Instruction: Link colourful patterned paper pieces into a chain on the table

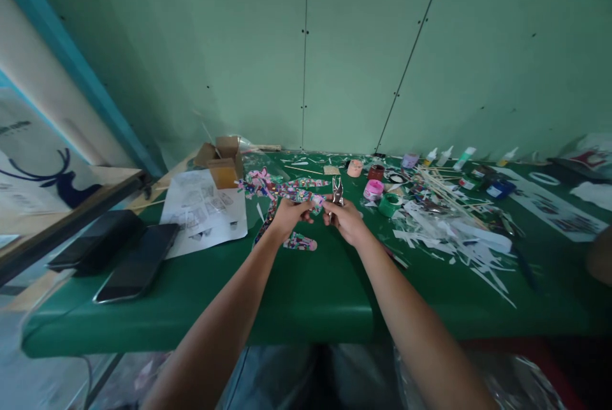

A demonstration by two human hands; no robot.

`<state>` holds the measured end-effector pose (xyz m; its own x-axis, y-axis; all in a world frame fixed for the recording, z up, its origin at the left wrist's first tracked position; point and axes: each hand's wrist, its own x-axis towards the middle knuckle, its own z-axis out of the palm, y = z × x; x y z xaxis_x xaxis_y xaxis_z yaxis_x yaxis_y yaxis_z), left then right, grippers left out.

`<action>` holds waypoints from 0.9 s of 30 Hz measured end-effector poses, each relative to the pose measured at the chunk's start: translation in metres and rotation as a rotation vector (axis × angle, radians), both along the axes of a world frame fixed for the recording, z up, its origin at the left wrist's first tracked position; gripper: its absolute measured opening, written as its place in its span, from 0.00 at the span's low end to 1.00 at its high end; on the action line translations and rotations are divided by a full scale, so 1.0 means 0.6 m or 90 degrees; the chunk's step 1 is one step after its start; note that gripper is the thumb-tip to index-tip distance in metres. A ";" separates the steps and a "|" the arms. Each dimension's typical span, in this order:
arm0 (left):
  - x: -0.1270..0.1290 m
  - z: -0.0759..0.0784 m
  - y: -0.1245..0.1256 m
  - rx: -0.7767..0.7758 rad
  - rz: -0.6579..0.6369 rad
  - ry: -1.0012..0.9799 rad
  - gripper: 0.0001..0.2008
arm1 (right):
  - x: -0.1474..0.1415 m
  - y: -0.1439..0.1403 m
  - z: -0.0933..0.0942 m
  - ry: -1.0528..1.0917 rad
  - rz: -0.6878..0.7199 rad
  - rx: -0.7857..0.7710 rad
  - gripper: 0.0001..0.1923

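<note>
While pliers (337, 192) rise, cutout (306, 196) between fingers (319, 211)

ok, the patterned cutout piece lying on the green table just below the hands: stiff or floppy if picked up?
The patterned cutout piece looks thin and flat, so probably light and somewhat bendy, likely card or foam. It lies flush on the green table, so a fingernail under an edge may be needed. Unlikely to roll.

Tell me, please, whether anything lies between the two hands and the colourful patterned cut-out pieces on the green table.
Nothing visible does. The left hand already holds one colourful patterned cut-out piece, and the right hand, holding small silver metal pliers, meets it there. Another patterned piece lies just below, uncovered.
</note>
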<state>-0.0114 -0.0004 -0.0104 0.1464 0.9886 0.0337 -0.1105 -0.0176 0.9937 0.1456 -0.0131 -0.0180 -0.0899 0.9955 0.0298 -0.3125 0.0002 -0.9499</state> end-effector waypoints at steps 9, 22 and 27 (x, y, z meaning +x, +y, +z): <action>0.000 0.002 0.000 0.002 0.009 0.044 0.18 | 0.000 -0.001 0.005 -0.037 -0.021 0.005 0.21; 0.002 0.008 -0.004 0.008 0.031 0.031 0.15 | 0.002 -0.005 0.007 -0.079 -0.012 0.028 0.17; -0.001 0.005 -0.003 0.012 0.021 0.068 0.17 | 0.002 -0.003 0.006 -0.073 -0.022 0.020 0.17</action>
